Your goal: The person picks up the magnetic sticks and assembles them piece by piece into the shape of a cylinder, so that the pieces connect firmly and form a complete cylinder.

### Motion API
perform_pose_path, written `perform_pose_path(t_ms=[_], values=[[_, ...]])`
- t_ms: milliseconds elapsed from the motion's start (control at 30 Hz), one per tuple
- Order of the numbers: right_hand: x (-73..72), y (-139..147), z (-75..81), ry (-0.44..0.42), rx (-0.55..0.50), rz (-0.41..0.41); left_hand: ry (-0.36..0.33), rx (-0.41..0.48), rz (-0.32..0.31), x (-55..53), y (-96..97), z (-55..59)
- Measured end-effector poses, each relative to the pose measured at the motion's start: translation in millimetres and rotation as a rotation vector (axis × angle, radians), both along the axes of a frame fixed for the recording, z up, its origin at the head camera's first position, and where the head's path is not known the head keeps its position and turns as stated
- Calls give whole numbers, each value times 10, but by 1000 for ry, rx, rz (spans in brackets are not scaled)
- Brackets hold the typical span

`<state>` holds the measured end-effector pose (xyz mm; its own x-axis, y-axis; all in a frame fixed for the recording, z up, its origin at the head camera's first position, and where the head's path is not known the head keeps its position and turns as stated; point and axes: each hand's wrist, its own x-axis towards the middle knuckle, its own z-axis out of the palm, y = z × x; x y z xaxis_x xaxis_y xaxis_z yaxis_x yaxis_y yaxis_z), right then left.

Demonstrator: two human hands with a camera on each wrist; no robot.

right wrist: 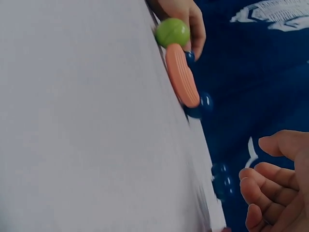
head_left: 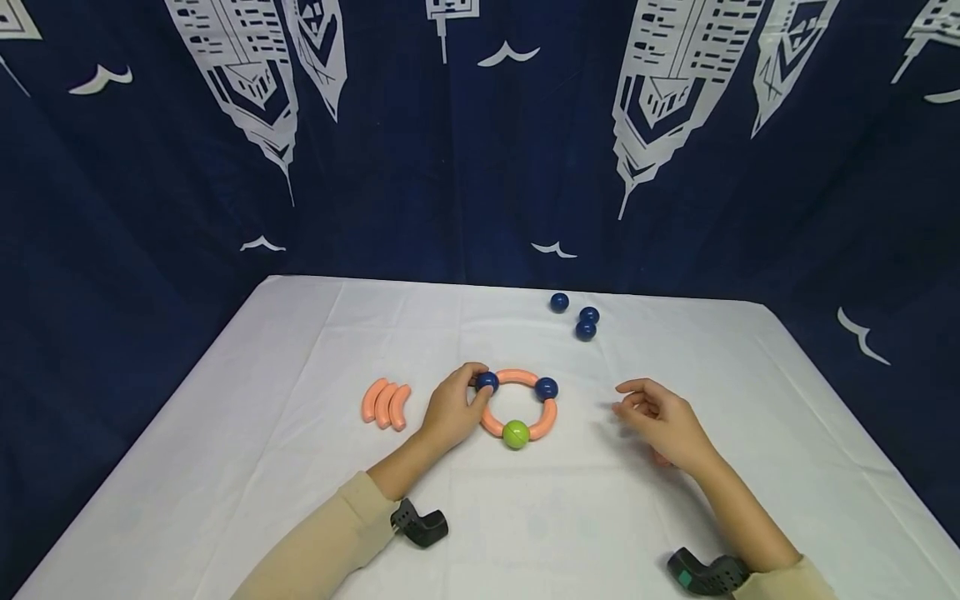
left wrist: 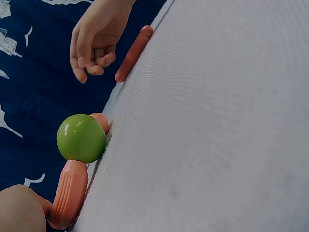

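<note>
On the table lies a ring of curved orange sticks point(head_left: 517, 377), joined by a green ball point(head_left: 516, 434) at the near side and two blue balls at the far side. My left hand point(head_left: 452, 410) pinches the ring's left blue ball point(head_left: 487, 382) between thumb and fingers. The right blue ball point(head_left: 547, 388) stands free of any hand. To the right of the ring, my right hand point(head_left: 667, 425) hovers above the cloth, fingers loosely bent, holding nothing in the right wrist view. Under it lies another orange stick point(left wrist: 134, 53), mostly hidden in the head view.
Several orange sticks point(head_left: 386, 404) lie side by side left of the ring. Loose blue balls point(head_left: 586, 331) sit near the table's far edge. A white cloth point(head_left: 300, 467) covers the table, and a dark blue printed curtain point(head_left: 450, 183) hangs behind it.
</note>
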<state>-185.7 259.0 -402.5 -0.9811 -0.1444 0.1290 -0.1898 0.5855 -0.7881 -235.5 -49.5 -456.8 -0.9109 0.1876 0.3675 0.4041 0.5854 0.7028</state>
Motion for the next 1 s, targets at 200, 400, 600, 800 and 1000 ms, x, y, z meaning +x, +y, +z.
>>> perform_pose_path(t_ms=[200,400,600,800,1000], values=[[45,263,-13,87,48,-140,-15,2,9,11,-1,6],[65,538,-134,155,164,-275,-20,11,18,41,-3,4],[105,767,-304,193,292,-281,-23,6,-2,22,29,11],[104,800,-356,174,303,-218,-22,3,-2,0,37,21],[83,779,-359,169,324,-215,-20,11,5,8,14,14]])
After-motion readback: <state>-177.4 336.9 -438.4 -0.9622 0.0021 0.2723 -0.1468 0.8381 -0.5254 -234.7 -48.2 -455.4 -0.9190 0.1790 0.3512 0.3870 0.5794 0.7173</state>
